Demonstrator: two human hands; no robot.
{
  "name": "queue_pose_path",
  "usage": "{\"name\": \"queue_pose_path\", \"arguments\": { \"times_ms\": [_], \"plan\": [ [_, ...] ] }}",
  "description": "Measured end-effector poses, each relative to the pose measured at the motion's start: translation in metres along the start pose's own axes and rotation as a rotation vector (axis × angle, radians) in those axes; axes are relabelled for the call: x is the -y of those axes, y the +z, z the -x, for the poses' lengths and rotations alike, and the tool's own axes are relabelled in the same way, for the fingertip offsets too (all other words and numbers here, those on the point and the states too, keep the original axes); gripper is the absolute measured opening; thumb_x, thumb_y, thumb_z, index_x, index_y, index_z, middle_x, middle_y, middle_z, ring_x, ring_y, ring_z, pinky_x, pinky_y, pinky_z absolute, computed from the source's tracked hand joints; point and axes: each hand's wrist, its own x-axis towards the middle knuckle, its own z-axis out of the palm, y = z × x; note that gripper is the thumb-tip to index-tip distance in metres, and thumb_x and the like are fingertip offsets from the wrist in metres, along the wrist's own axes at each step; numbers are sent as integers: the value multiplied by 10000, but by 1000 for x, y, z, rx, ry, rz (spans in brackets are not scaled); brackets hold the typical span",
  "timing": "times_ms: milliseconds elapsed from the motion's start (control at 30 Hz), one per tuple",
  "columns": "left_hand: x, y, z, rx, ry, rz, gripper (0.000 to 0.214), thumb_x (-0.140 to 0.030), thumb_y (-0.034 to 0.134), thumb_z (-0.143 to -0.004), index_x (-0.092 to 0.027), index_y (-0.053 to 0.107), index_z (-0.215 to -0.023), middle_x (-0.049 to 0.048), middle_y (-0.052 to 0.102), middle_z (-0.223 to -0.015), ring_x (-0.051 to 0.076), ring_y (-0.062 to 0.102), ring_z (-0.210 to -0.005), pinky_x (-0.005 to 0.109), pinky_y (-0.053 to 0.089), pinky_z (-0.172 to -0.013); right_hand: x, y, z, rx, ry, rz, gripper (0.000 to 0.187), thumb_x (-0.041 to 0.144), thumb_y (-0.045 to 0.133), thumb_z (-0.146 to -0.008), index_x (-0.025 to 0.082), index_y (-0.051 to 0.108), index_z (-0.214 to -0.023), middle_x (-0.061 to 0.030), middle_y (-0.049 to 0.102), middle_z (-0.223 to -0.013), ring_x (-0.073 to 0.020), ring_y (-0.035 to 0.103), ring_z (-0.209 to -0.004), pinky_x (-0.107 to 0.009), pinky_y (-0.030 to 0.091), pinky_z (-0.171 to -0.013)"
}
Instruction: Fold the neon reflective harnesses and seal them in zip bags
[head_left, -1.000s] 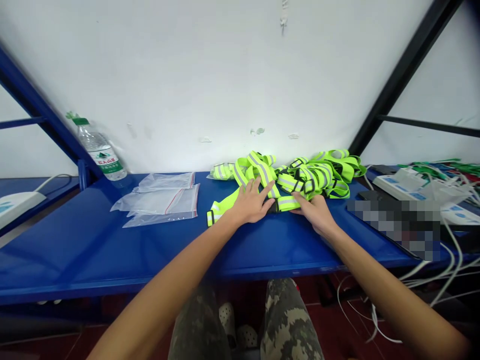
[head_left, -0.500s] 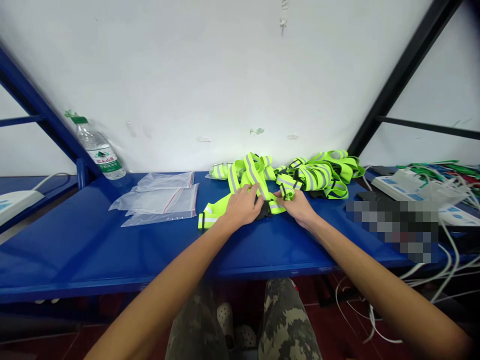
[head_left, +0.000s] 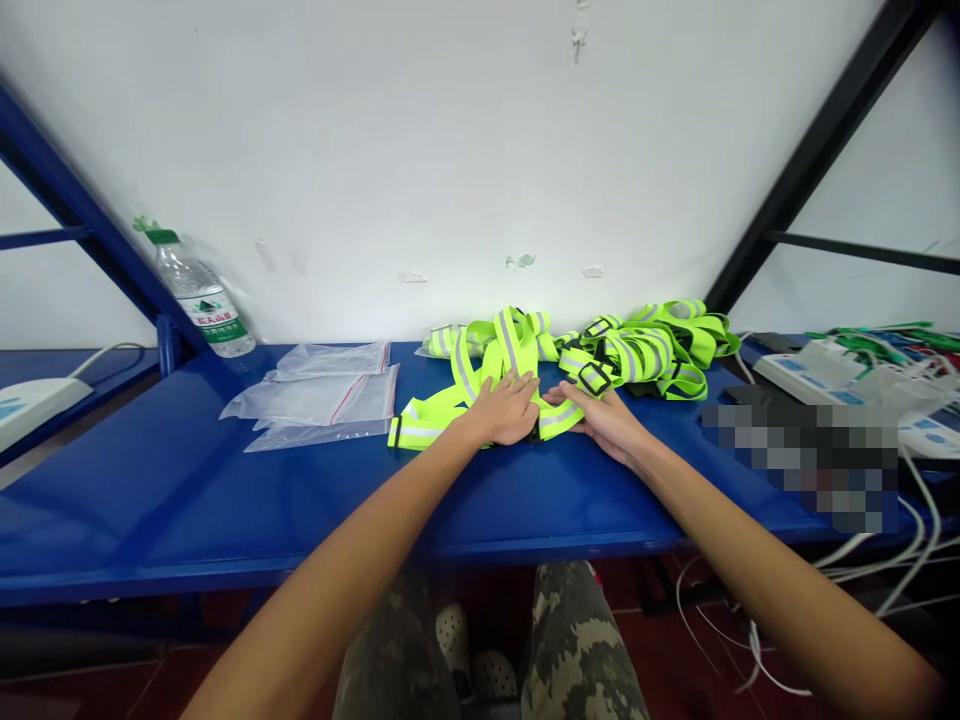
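Observation:
A fluorescent yellow-green reflective safety harness (head_left: 463, 372) with grey stripes lies partly spread on the blue table in front of me. My left hand (head_left: 504, 408) rests flat on its crossing straps, fingers stretched together and pointing right. The black buckle beneath that hand is mostly hidden. At the harness's right side, my right hand (head_left: 596, 415) loosely grips a strap, which runs across it between thumb and fingers. A black slider (head_left: 595, 377) on the webbing sits just above this hand. More bundled harnesses (head_left: 660, 345) are heaped behind and to the right.
Clear zip bags (head_left: 319, 398) lie stacked on the blue table (head_left: 187, 500) to the left. A water bottle (head_left: 206, 300) leans by the blue frame. On the right are a blurred dark object (head_left: 810, 460), power strips (head_left: 795, 375) and dangling white cables (head_left: 919, 530).
My left hand has flattened over the straps and covers the buckle. My right hand has turned and slid slightly right, the strap now lying across it. The harness's left end has shifted slightly.

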Motion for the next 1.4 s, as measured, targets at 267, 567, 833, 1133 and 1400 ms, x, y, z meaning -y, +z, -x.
{"name": "queue_pose_path", "arguments": {
  "times_ms": [267,567,833,1133,1400],
  "plan": [
    [-17,13,0,-126,-146,15,595,-370,220,-962,-120,374,-1480,140,329,-1586,349,235,-1486,705,135,-1151,-19,8,6,-225,-254,256,529,636,655,-756,133,694,-916,-117,744,-896,-254,711,-836,-325,547,-703],
    [-16,14,-3,-332,-163,221,390,-278,503,-852,-206,517,-1235,114,627,-1312,309,510,-1291,669,209,-1140,-6,5,13,-163,-473,1024,326,113,495,-786,166,724,-1011,-120,754,-1009,-282,690,-953,-309,459,-763],
    [-10,-9,11,-549,-62,551,220,-212,402,-904,-195,612,-969,45,718,-1000,187,654,-985,338,499,-918,12,20,18,-42,-470,1589,298,25,435,-816,132,677,-954,-158,730,-943,-281,704,-828,-311,367,-629],
    [-17,-21,33,-312,171,209,434,-489,726,-733,-171,642,-1016,93,697,-1043,274,620,-997,396,485,-893,12,13,12,-84,-456,1621,255,105,491,-852,116,657,-1045,-164,712,-1041,-280,692,-871,-308,406,-656],
    [-7,-24,39,-346,93,247,359,-379,705,-744,-197,619,-1041,63,696,-1038,253,637,-967,372,487,-862,3,4,9,-140,-606,1418,486,79,470,-801,87,620,-1263,-161,677,-1234,-288,664,-1025,-328,475,-836]
  ]
}}
